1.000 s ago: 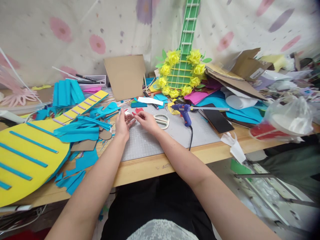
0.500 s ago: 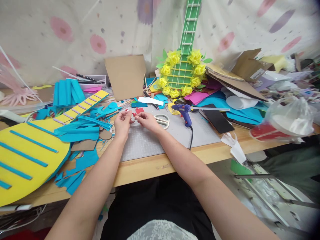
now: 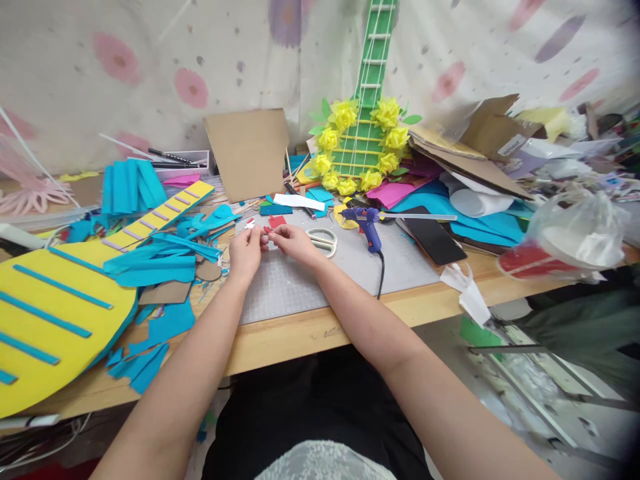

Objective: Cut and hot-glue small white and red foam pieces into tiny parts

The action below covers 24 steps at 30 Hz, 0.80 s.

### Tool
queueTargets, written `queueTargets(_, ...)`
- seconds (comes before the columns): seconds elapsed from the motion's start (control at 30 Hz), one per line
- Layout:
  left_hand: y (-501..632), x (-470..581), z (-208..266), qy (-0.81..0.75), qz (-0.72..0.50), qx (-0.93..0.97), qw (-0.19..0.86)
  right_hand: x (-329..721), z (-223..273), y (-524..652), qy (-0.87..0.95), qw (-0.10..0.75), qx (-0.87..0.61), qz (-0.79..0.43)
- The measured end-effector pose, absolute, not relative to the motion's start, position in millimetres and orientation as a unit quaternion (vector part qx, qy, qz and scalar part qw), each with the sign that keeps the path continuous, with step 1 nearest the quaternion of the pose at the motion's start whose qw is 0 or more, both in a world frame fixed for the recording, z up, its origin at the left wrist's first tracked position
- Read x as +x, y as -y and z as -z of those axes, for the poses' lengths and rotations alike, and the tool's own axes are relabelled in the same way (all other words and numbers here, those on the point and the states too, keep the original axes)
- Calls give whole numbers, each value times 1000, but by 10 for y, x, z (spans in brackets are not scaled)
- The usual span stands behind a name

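Observation:
Over the grey cutting mat (image 3: 285, 300), my left hand (image 3: 246, 253) and my right hand (image 3: 296, 244) meet fingertip to fingertip. Both are pinched on a small red strip (image 3: 267, 229), perhaps paper; much of it is hidden by the fingers. Just beyond lies a flat red scrap (image 3: 277, 221). Small white and red bits (image 3: 249, 223) show behind my left hand. White-handled scissors (image 3: 327, 243) rest on the mat beside my right hand, their blades hidden. Farther right a blue glue gun (image 3: 369, 230) holds a long glue stick.
A yellow guitar-shaped cutout (image 3: 60, 293) and blue paper scraps (image 3: 160, 263) cover the left side. At the back stands a green guitar shape (image 3: 357, 150) with yellow flowers. To the right are a phone (image 3: 436, 239), cardboard (image 3: 465, 153) and a bagged red-and-white tub (image 3: 540, 257).
The fingers of my left hand have curled in more around the red strip. My right hand stays nearly in place. The view has shifted slightly, and the objects on the table have not moved.

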<state>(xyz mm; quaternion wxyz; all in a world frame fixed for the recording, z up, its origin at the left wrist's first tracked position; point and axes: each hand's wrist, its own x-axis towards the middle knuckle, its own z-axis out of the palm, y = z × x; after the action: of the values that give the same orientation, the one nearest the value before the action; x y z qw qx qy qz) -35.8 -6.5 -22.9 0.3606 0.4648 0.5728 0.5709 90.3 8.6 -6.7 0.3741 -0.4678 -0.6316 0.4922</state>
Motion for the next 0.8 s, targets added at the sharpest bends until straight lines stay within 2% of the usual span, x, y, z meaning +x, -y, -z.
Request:
queueTargets(0.13, 56, -361, 233, -572, -567, 473, 357, 935, 25, -83, 582, 370, -453, -565)
queueTargets(0.27, 93, -301, 147, -575, -587, 407, 398, 961, 4, -67, 568, 379, -425, -594)
queueTargets(0.5, 143, -252, 19, -505, -608, 369, 489, 975, -17, -46, 560, 358, -400, -631)
queueTargets(0.8, 136, -265, 44, -484, -600, 359, 527, 985, -22, -41, 572, 349, -379, -638)
